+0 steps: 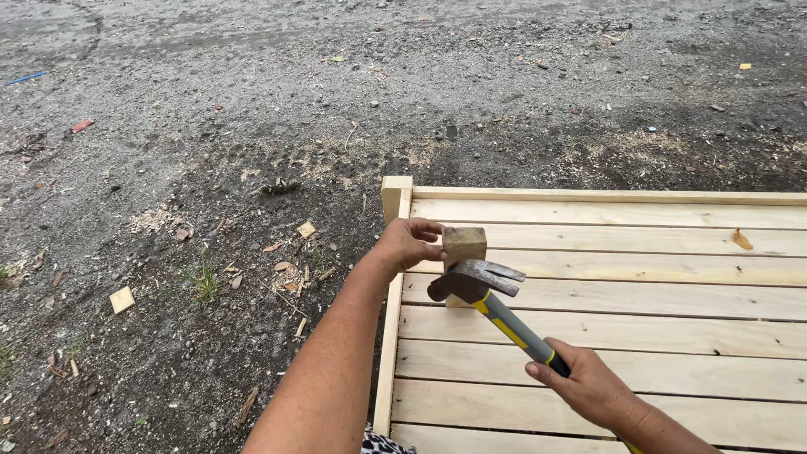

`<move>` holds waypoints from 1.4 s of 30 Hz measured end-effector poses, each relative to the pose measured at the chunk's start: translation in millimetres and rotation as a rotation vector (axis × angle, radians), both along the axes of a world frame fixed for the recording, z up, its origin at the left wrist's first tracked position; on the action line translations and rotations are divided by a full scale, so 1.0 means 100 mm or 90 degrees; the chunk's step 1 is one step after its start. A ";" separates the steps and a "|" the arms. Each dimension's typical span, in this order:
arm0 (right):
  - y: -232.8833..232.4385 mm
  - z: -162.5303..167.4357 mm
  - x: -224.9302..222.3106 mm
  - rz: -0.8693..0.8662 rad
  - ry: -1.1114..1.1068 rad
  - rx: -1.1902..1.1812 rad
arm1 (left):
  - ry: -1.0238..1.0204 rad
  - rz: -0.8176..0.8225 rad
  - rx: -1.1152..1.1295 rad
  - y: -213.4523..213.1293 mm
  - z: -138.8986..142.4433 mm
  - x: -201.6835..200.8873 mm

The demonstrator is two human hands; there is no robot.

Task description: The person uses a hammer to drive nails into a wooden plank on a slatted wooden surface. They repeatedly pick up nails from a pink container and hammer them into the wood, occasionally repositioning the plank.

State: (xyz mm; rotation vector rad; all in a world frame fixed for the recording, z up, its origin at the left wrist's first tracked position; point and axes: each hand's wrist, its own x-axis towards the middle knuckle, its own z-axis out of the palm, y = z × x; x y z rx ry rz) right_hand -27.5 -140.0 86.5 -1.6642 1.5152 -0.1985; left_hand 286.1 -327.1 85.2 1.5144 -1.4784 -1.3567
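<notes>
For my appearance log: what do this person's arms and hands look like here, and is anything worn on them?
Both arms are bare as far as shown. The left hand and right hand have no gloves, and no rings, watch or bracelet show. No sleeves are visible. A scrap of patterned black-and-white fabric shows at the bottom edge.

- The ground is grey dirt with lots of little stones.
- Small wood chips and sawdust lie on it.
- A bit of grass grows there.
- Soft daylight, no strong shadows.
</notes>
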 end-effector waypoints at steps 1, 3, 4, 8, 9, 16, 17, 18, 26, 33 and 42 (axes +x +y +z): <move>0.01 -0.10 0.06 -0.002 0.043 0.000 | -0.010 0.001 -0.009 0.01 0.02 0.02; 0.00 -0.32 0.30 -0.008 0.127 -0.003 | -0.027 0.007 -0.022 0.06 0.08 0.02; -0.01 -0.44 0.44 -0.023 0.128 -0.024 | -0.035 0.010 -0.029 0.10 0.11 0.02; -0.02 -0.96 1.03 -0.097 0.096 -0.057 | -0.042 0.022 0.008 0.26 0.30 0.05; -0.03 -1.09 1.15 -0.119 0.078 -0.055 | -0.034 0.027 0.040 0.29 0.35 0.07; -0.17 -1.44 1.58 -0.173 -0.031 -0.087 | -0.017 0.027 0.063 0.47 0.44 0.22; -0.19 -1.40 1.58 -0.180 -0.030 -0.063 | -0.010 0.023 0.043 0.49 0.43 0.22; -0.21 -1.34 1.59 -0.188 -0.030 -0.038 | -0.004 0.016 0.022 0.50 0.42 0.20; -0.20 -0.95 1.64 -0.221 -0.002 -0.106 | -0.187 -0.050 -0.114 0.60 0.78 -0.07; -0.22 -0.81 1.41 -0.161 0.064 -0.035 | -0.363 -0.148 -0.224 0.66 1.01 -0.24; -0.18 -0.40 1.40 -0.213 -0.159 0.189 | -0.411 -0.145 -0.244 0.50 0.93 -0.32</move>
